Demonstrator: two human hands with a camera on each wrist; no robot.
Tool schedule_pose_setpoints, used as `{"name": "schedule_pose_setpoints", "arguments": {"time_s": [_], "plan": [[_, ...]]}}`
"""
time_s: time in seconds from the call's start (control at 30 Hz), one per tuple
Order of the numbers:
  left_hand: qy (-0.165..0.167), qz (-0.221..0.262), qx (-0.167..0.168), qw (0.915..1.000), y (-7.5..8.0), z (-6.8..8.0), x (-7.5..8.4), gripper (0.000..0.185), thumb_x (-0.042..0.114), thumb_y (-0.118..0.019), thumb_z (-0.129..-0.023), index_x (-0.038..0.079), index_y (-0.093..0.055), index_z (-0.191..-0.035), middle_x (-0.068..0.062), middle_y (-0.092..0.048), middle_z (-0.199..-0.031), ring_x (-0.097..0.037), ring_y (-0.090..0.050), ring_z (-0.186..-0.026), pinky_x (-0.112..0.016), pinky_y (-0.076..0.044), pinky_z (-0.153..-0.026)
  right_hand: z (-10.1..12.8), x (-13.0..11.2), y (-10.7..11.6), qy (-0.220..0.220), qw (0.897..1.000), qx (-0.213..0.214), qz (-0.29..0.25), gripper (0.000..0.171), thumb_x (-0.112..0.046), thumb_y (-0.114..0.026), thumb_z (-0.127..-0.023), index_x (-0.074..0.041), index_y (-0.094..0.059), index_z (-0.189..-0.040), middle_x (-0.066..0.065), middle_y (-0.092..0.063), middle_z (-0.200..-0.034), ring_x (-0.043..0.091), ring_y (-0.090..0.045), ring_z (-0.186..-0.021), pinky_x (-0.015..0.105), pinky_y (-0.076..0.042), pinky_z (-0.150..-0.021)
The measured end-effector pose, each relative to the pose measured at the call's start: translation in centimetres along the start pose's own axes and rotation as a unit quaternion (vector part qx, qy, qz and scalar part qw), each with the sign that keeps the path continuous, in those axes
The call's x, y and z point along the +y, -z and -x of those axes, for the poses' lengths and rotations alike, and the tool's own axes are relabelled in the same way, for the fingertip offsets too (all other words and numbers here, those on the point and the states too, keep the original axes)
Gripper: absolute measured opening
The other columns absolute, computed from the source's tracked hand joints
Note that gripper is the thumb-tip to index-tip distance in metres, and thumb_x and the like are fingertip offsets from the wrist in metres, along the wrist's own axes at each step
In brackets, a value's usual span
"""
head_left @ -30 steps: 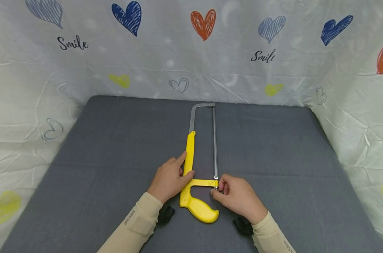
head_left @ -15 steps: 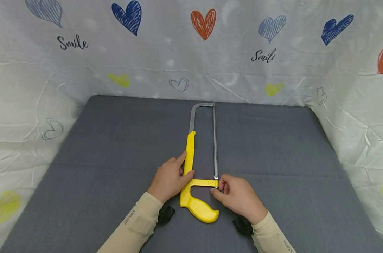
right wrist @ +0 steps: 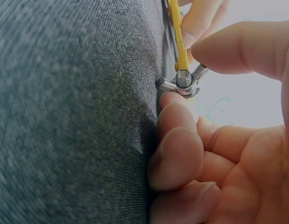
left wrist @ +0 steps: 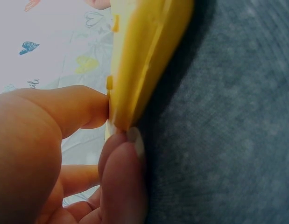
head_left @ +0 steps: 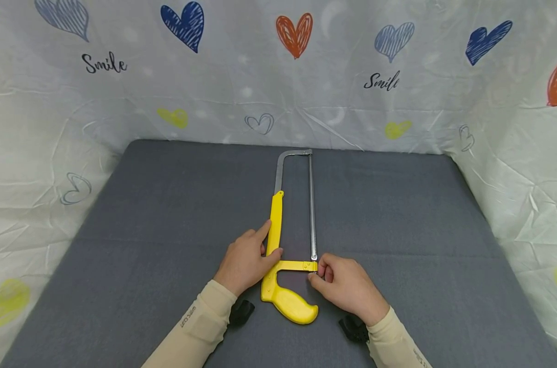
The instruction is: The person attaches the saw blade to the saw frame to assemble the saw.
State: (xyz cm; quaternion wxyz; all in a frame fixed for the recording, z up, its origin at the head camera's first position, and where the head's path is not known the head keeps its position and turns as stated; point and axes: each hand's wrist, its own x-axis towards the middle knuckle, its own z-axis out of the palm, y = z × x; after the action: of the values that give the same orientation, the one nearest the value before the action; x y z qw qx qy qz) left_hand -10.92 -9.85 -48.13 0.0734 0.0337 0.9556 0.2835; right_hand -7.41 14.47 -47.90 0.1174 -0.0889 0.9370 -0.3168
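A hacksaw (head_left: 294,305) with a yellow handle and a silver front bow lies flat on the dark grey cloth, its blade side (head_left: 312,209) to the right. My left hand (head_left: 242,265) holds the yellow frame: thumb on top, index finger stretched along the left side. In the left wrist view, thumb and fingertips pinch the yellow frame (left wrist: 142,60). My right hand (head_left: 349,287) is at the right end of the yellow crosspiece (head_left: 296,266). Its thumb and curled fingers grip a metal wing nut (right wrist: 192,90) on a threaded bolt (right wrist: 183,79), seen in the right wrist view.
The grey cloth-covered table (head_left: 398,214) surrounds the saw. Behind it and at both sides hangs a white curtain (head_left: 232,76) printed with hearts and "Smile". Black straps (head_left: 353,328) show near both wrists.
My right thumb has shifted slightly at the wing nut, and less of the metal shows below the crosspiece. The left hand and the hacksaw stay in place.
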Motion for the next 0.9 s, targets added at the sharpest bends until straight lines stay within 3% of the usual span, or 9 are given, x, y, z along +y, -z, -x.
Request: {"name": "schedule_pose_setpoints", "arguments": {"time_s": [0.9], "plan": [[-0.012, 0.004, 0.007, 0.9999, -0.01, 0.06, 0.02, 0.078, 0.04, -0.079, -0.097, 0.011, -0.049, -0.164, -0.004, -0.054, -0.084, -0.016, -0.049, -0.065, -0.028, -0.04, -0.058, 0.04, 0.08, 0.01, 0.01, 1.0, 0.001, -0.008, 0.018, -0.023, -0.072, -0.095, -0.024, -0.062, -0.079, -0.01, -0.051, -0.062, 0.006, -0.041, -0.048, 0.024, -0.033, -0.05]]}}
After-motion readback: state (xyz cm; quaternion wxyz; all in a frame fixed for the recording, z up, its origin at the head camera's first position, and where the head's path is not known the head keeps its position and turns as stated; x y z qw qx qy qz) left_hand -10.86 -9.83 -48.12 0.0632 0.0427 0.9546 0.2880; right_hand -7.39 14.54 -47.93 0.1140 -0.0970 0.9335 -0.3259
